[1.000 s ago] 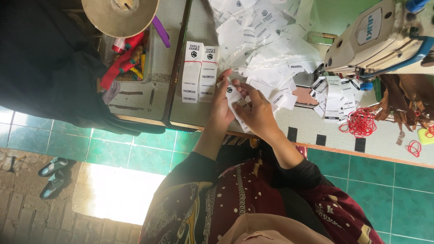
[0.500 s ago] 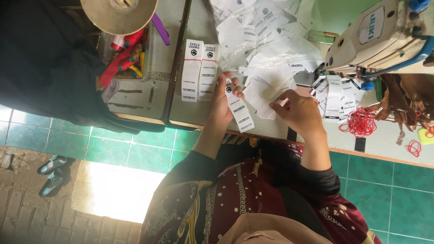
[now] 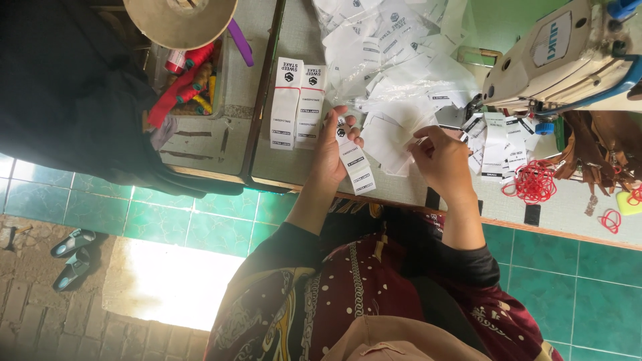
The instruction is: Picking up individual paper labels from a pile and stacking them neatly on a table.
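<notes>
Teal floor tiles [image 3: 200, 220] and a strip of brick paving with a pair of sandals [image 3: 72, 257] are seen below the edge of a pale speckled worktable [image 3: 294, 167], which is viewed from the head camera with the scene turned on its side.

On the table, two long white label strips [image 3: 297, 103] with black print are laid side by side, just left of the left hand [image 3: 333, 150]. That hand is closed on a third white label strip [image 3: 353, 157], which is pinched between thumb and fingers and hangs tilted toward the table's near edge. The right hand [image 3: 441, 160] is held apart from the left, its fingers curled at the edge of a loose heap of white labels [image 3: 394, 60]; whether anything is gripped in it cannot be told.

A cream industrial sewing machine [image 3: 562, 57] is seen at the upper right, with more small printed labels [image 3: 498, 140] beneath it and a tangle of red loops [image 3: 533, 182] beside them. At the upper left, a tray of coloured thread spools [image 3: 190, 83] is partly covered by a tan cone [image 3: 179, 19], and dark black fabric [image 3: 73, 93] is draped over that end. Dark sleeves and a maroon patterned garment [image 3: 348, 294] are seen in the foreground.
</notes>
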